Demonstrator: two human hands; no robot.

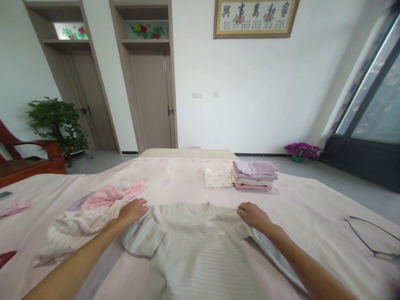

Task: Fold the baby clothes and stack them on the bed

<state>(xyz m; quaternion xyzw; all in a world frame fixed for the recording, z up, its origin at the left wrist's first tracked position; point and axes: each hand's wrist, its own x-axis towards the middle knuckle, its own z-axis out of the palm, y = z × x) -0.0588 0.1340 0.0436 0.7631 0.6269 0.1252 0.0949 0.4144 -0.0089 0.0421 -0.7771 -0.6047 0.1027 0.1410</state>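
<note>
A pale grey-green striped long-sleeved shirt (200, 246) lies spread on the pink cloth, its collar facing away from me. My left hand (133, 211) is closed on the shirt at its left shoulder, and the sleeve below it is bent. At the opposite shoulder my right hand (252, 214) pinches the fabric, with that sleeve running down under my forearm. Close to my left hand lie a crumpled striped garment (78, 229) and a pink garment (111, 196).
A folded stack of clothes (254, 176) stands at the back right beside a small folded patterned cloth (217, 178). Eyeglasses (371, 250) lie at the right. A phone (5, 195) is at the left edge, near a wooden chair (46, 160).
</note>
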